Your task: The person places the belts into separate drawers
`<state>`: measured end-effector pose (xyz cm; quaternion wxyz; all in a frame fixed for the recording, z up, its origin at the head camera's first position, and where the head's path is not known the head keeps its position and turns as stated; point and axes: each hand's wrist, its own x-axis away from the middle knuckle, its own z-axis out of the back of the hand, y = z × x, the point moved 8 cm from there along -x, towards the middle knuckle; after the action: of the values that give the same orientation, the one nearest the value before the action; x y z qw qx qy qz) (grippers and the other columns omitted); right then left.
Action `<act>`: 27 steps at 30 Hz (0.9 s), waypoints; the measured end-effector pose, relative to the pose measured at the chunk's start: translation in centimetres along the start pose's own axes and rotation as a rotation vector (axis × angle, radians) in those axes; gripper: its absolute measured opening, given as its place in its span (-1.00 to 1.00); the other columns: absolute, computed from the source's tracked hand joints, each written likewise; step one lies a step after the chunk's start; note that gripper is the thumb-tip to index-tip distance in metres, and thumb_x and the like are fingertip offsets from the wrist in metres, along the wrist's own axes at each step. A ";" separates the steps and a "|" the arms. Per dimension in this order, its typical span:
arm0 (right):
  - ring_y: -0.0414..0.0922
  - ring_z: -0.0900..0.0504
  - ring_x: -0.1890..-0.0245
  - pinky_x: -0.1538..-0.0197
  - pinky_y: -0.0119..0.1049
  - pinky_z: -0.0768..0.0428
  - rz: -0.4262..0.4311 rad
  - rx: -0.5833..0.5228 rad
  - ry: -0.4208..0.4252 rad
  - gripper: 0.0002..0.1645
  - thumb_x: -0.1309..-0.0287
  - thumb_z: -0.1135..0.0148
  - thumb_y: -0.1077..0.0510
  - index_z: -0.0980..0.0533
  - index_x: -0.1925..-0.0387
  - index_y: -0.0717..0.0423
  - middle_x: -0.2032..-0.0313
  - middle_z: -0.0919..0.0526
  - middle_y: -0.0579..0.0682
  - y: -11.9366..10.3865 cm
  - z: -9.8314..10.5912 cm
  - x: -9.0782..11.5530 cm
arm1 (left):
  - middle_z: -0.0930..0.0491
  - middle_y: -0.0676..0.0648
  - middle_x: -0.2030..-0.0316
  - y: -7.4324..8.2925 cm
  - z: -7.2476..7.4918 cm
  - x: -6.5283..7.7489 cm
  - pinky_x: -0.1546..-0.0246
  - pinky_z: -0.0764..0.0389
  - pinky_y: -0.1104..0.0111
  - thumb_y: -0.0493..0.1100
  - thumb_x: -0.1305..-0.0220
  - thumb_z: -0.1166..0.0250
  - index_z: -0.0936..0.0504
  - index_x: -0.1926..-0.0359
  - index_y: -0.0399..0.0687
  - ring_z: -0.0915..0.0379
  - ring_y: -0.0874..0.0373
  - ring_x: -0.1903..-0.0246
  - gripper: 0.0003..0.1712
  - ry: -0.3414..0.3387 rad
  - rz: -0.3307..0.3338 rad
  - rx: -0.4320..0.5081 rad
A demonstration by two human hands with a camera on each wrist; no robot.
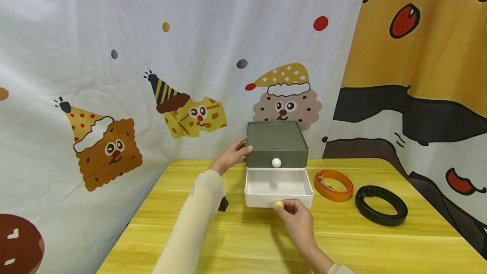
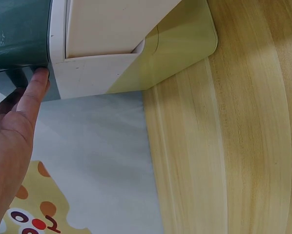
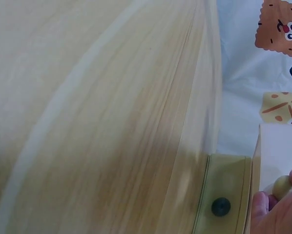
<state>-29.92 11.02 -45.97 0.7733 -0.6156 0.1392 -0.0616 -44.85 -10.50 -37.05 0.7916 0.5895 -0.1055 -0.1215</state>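
Honestly can't make out a single bit of readable text here, head view or either wrist view. No label, brand name, number or sign I can actually read anywhere, tbh.

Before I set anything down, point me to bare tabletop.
Bare tabletop lies before the open white drawer, between left sleeve and right hand, and at front right, nearer than the black coiled belt. Crowded: right of the drawer unit, with the orange coiled belt beside the black one.
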 end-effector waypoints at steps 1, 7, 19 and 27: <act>-0.14 -0.57 0.35 0.36 -0.43 -0.57 0.000 0.002 0.000 -0.67 -0.02 -0.55 0.11 -0.62 0.29 0.26 0.38 -0.65 0.02 0.0 0.0 0.0 | 0.03 -0.11 -0.54 0.0 0.0 0.0 -0.31 -0.36 0.08 0.14 -0.43 -0.21 -0.02 -0.58 0.19 -0.10 -0.04 -0.44 -0.15 0.000 0.001 0.001; -0.14 -0.57 0.34 0.37 -0.42 -0.57 -0.014 0.000 -0.012 -0.66 -0.04 -0.54 0.09 -0.62 0.28 0.26 0.37 -0.65 0.02 0.0 0.1 0.4 | 0.04 -0.11 -0.54 -0.1 0.0 0.1 -0.32 -0.34 0.07 0.17 -0.41 -0.21 -0.01 -0.58 0.20 -0.07 -0.04 -0.45 -0.13 0.001 0.002 -0.002; -0.14 -0.58 0.34 0.37 -0.41 -0.58 -0.040 -0.006 -0.027 -0.64 -0.02 -0.55 0.08 -0.62 0.28 0.26 0.37 -0.66 0.02 0.3 0.1 0.8 | 0.05 -0.10 -0.54 -0.2 0.1 -0.1 -0.33 -0.34 0.07 0.16 -0.41 -0.21 -0.01 -0.58 0.20 -0.07 -0.04 -0.45 -0.13 -0.002 0.006 -0.007; -0.15 -0.59 0.34 0.37 -0.42 -0.58 -0.041 -0.005 -0.033 -0.64 -0.01 -0.55 0.09 -0.62 0.28 0.27 0.37 -0.67 0.01 0.3 0.2 0.9 | 0.06 -0.11 -0.54 -0.1 0.0 0.0 -0.33 -0.34 0.07 0.17 -0.41 -0.21 0.00 -0.58 0.21 -0.08 -0.04 -0.44 -0.12 -0.003 0.007 -0.013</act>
<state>-29.06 11.04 -46.31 0.7726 -0.6210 0.1140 -0.0672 -44.90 -10.56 -37.15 0.7955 0.5839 -0.1082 -0.1204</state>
